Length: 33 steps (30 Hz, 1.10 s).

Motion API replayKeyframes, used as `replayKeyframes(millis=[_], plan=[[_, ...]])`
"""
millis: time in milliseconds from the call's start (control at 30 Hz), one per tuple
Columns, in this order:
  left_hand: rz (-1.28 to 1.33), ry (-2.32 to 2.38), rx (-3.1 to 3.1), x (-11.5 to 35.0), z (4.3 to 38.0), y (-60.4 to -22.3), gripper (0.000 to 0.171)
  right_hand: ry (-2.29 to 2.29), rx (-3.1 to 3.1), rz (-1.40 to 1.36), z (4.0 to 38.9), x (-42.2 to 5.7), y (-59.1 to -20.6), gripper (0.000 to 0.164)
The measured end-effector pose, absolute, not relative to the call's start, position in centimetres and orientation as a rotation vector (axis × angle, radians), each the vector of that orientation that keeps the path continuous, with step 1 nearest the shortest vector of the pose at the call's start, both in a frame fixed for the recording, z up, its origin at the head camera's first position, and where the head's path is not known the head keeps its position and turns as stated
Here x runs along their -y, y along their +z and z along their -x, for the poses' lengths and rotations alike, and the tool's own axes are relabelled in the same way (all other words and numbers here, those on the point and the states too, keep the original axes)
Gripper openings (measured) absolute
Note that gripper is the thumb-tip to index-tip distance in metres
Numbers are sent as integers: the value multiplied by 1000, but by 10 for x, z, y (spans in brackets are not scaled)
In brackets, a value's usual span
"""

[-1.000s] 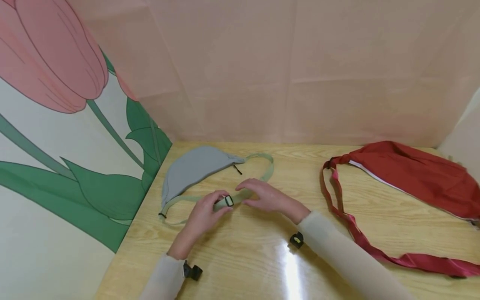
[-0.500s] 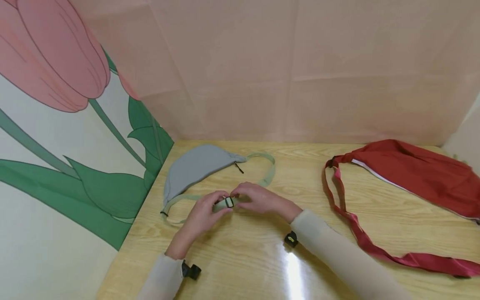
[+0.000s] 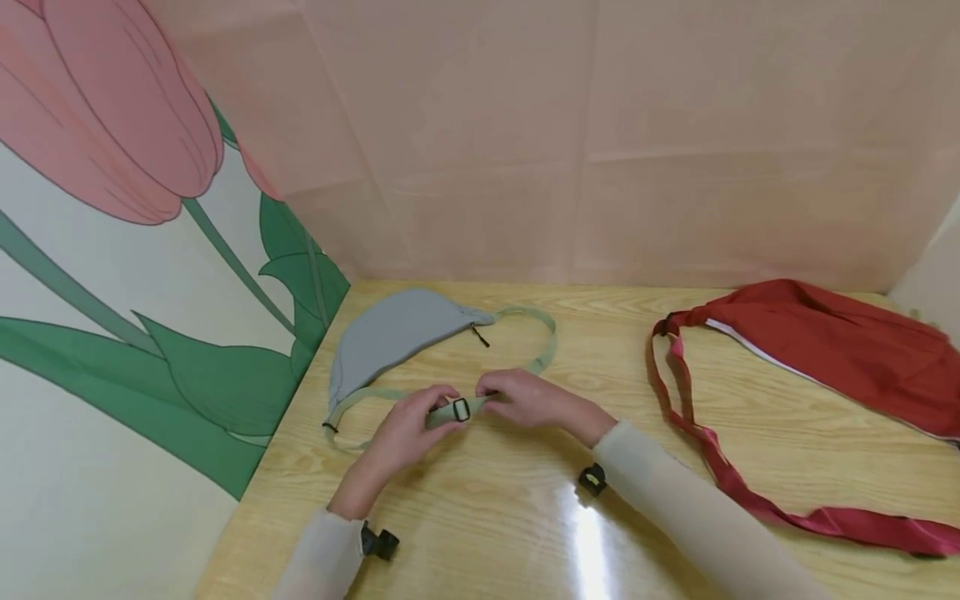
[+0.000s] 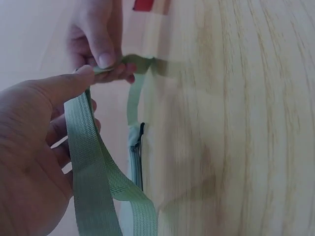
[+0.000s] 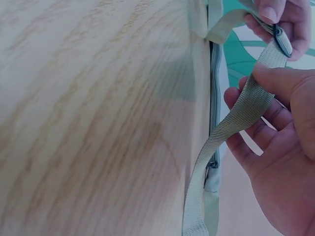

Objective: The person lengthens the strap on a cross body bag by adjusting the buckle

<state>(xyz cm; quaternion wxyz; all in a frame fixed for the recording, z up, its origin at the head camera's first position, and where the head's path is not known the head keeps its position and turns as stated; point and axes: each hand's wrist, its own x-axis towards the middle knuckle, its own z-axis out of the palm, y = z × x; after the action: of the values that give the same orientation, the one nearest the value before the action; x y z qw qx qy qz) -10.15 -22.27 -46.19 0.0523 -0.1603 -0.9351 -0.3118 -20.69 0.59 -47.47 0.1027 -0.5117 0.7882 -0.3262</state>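
Note:
A grey waist bag [image 3: 393, 337] lies at the back left of the table, its pale green strap [image 3: 550, 343] looping toward me. My left hand [image 3: 408, 429] pinches this strap beside a black slider buckle [image 3: 461, 409]. To the right of the buckle, my right hand [image 3: 528, 398] grips the strap between thumb and fingers. In the left wrist view, the webbing [image 4: 88, 162] hangs in a fold from my left hand. The right wrist view has the strap [image 5: 231, 118] running across the right fingers, under the thumb, up to the buckle.
A red waist bag [image 3: 832, 350] lies at the back right, its red strap [image 3: 738, 492] trailing forward along the right side of the wooden table [image 3: 487, 525]. Behind the table stands a pink wall covering [image 3: 487, 167]; a tulip-printed panel [image 3: 217, 375] borders the left.
My right hand first came in left to the buckle and took hold of the strap, then drew back slightly right with it. The left hand has stayed nearly in place.

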Motion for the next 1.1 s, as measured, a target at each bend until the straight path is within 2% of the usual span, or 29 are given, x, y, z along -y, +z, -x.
replayKeyframes(millis=[300,633,933,1100], plan=[[465,-973,2964,240,99,-456,38,-943,-2312,1508,204,-15,-467,10],[340,-865,2936,296,115,-444,41,-902,-2335,1548,202,-22,-467,10],[380,-513,2890,351,135,-471,34,-885,-2330,1548,201,-27,-467,10],[319,-480,2986,370,139,-487,40,-860,-2317,1534,200,-30,-467,11]])
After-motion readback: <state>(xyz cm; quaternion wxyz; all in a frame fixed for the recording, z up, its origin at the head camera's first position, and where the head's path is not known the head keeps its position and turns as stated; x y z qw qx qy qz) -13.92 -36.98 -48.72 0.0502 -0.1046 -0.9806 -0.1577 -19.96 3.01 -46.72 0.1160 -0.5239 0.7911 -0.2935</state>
